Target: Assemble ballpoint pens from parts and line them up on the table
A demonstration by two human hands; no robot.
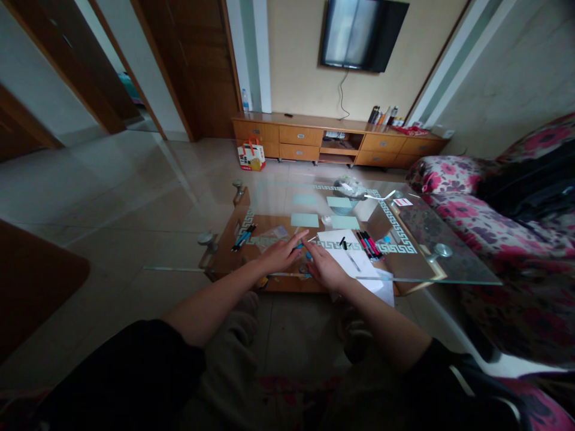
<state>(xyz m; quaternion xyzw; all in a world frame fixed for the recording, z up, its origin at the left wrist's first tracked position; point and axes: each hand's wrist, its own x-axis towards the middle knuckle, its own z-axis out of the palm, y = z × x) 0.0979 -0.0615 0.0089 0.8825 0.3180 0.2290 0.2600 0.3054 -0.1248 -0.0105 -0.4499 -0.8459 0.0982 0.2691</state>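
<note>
Two hands meet at the near edge of the glass tabletop (pixel 449 269): left hand (pixel 281 254) flat, fingers spread; right hand (pixel 326 266) loosely curled beside a small blue pen (pixel 300 245), grip unclear. Pen groups lie left (pixel 243 236) and right (pixel 369 244) of the hands, apparently sorted; white paper (pixel 354 263) by the right hand.

**Room and obstacles on the glass table**

Both hands rest close together near the front edge of the glass table (pixel 449 263), the left hand (pixel 281 254) beside the right hand (pixel 326 266). To the left lies a bundle of pens (pixel 242 237), with bare glass beyond it toward the left corners. To the right, white paper (pixel 354 257) and a second pen cluster (pixel 371 244) crowd the way. Bare glass lies between hands and the basket (pixel 348 188) at the far edge. The right front corner is open.
</note>
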